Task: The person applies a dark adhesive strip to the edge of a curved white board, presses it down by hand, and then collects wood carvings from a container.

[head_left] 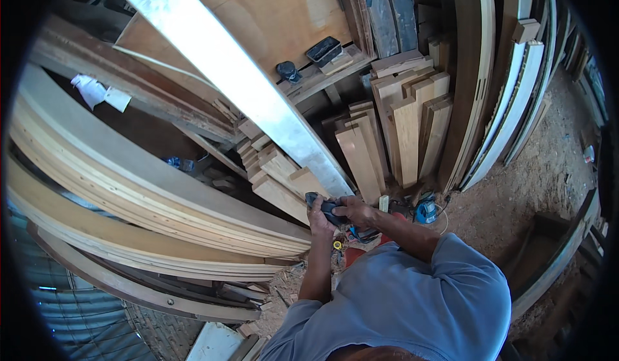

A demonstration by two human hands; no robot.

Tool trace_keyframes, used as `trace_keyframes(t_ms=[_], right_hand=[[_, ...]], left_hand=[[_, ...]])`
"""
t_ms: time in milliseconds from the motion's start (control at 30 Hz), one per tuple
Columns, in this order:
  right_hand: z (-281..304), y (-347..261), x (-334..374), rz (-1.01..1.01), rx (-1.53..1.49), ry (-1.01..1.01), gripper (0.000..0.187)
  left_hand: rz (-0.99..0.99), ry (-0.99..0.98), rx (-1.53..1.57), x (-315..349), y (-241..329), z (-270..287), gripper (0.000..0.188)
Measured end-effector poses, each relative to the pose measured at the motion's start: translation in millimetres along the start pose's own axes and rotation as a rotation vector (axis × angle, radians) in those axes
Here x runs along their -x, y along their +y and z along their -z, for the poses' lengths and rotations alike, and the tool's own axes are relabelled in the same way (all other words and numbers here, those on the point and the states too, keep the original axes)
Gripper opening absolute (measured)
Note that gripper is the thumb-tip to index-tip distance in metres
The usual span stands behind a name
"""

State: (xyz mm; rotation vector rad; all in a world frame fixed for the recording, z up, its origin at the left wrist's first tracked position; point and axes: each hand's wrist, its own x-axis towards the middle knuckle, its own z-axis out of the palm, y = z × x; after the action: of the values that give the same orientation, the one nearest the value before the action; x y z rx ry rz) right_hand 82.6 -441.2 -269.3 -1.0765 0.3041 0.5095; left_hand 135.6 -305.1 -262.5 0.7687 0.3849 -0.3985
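Both of my hands are closed around a dark, blackish-blue object (329, 211), small and elongated; its kind cannot be made out. My left hand (318, 219) grips its left side, with the thumb up along it. From the right, my right hand (356, 211) presses its fingers onto the other end. Just beyond the hands stand short pale wood boards (308, 184) and the foot of a long, shiny silver-white beam (258, 90). Below them lie a blue-and-black thing (365, 234), partly hidden by my arm, and a small yellow round item (337, 245).
Long curved-looking boards (161, 174) are stacked at the left. Upright timber pieces (406, 126) lean at the back, beside tall panels (474, 90). A blue tool (425, 211) with a pale cord sits on the dusty floor (490, 225). A black tray (324, 51) rests on a shelf.
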Motion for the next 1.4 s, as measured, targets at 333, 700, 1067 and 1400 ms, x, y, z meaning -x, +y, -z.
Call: trace_keyframes(t_ms=[333,700,1067,1400], right_hand=[[45,-141,19,0.422,0.822,0.240,0.050],[100,-176,-32,0.615,0.816,0.267,0.039],[170,-243,-41,0.854,0.944,0.290,0.049],[482,-413,-43,0.809,0.758,1.236,0.023]], left_hand=[[0.006,0.187,-0.029,-79,-27,-109,0.013],[0.230,-0.090,0.104,-104,-35,-152,0.044],[-0.312,0.332,-0.444,-165,23,-236,0.047],[-1.237,0.395,-2.129,-256,153,-235,0.055]])
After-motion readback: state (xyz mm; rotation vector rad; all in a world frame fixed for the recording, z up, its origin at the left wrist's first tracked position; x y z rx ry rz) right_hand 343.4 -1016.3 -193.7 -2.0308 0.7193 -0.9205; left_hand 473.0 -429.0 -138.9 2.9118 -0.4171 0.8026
